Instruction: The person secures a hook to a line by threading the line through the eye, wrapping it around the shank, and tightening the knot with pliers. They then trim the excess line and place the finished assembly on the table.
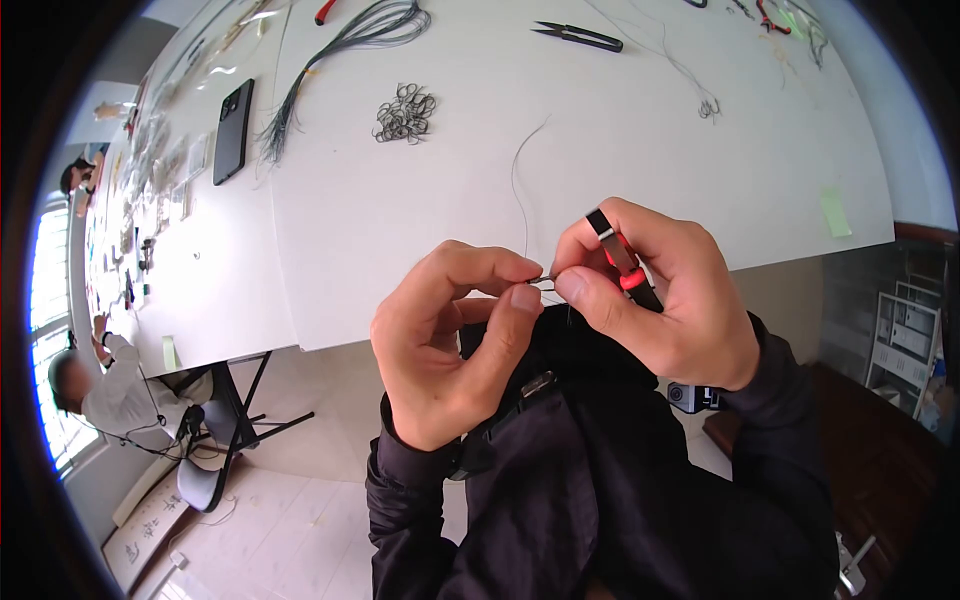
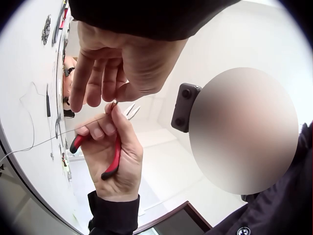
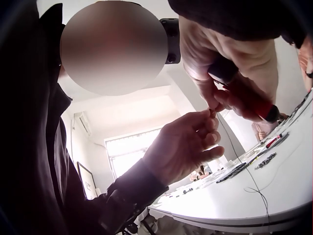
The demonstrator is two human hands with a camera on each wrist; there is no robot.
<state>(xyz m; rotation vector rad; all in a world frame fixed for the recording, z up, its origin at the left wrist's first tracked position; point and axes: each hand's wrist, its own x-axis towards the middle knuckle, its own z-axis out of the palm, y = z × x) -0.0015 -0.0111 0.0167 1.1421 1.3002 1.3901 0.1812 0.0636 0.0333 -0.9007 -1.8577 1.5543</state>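
Thumb and forefinger of my left hand (image 1: pixel 440 345) pinch one end of a small dark loop of cord (image 1: pixel 541 281) in the head view. The fingertips of my right hand (image 1: pixel 680 285) grip its other end, close beside. Tucked in the right palm is a pair of pliers with red and black handles (image 2: pixel 116 161), its silver tips showing past the thumb in the left wrist view. A thin dark cord (image 1: pixel 514 180) runs from the fingertips out over the table; it also trails down in the right wrist view. The fingertips partly hide the loop.
On the white table (image 1: pixel 420 200) lie a pile of small dark cord loops (image 1: pixel 405 115), a bundle of dark cords (image 1: pixel 345 45), black thread snips (image 1: pixel 578 37) and a phone (image 1: pixel 233 132). Another person (image 1: pixel 130 385) sits at the far left.
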